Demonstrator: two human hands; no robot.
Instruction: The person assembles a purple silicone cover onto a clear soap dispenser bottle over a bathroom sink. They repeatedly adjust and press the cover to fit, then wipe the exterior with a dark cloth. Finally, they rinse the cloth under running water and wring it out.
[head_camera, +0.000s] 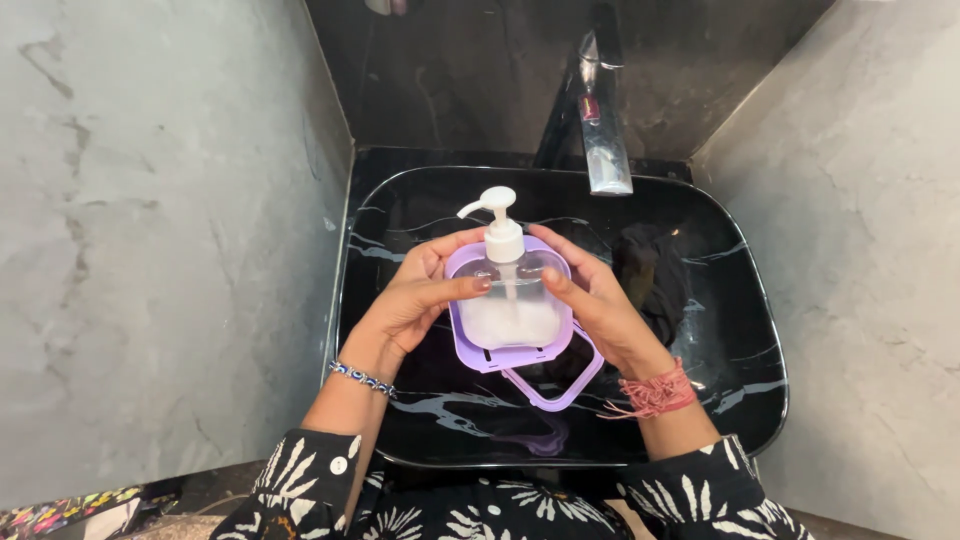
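A: Nearest to us, what are we seeing?

B: We are looking down at our patterned black-and-white sleeves (330, 480), with a beaded bracelet (362, 377) on the left wrist and pink threads (655, 393) on the right.

A: And our hands?

B: Our left hand (412, 300) is wrapping its grip around the left side of the lilac holder (512, 355), thumb pressing on the clear soap dispenser (510, 300). Our right hand (600, 305) is closing on the right side the same way.

A: Where is the dispenser sitting?

B: It is resting in the holder, held above the black marbled basin (720, 330), white pump (492, 205) pointing left.

A: Beyond that?

B: The chrome tap (603, 140) is leaning over the basin's far rim, grey walls (150, 230) rising around.
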